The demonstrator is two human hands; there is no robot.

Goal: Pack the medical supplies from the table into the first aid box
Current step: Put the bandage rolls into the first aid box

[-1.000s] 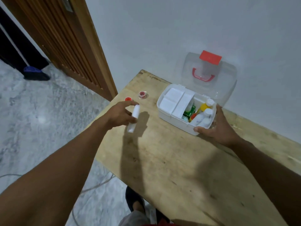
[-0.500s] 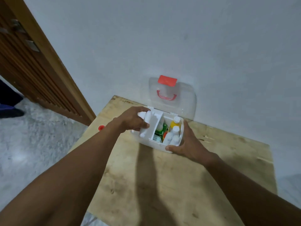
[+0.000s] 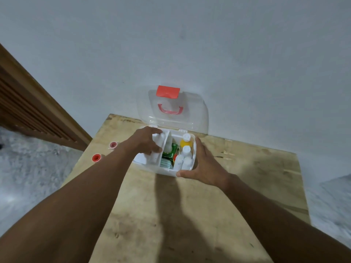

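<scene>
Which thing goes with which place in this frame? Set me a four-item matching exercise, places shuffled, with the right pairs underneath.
Things
1. white tube
2. yellow bottle
3. bright red roll
4. clear lid

Places
A. on the table, left of the first aid box
B. standing open against the wall
C. gripped by the left hand over the box's left section
D. inside the box, right side, at the back

Pairs: 1-C, 2-D, 3-A, 4-B
</scene>
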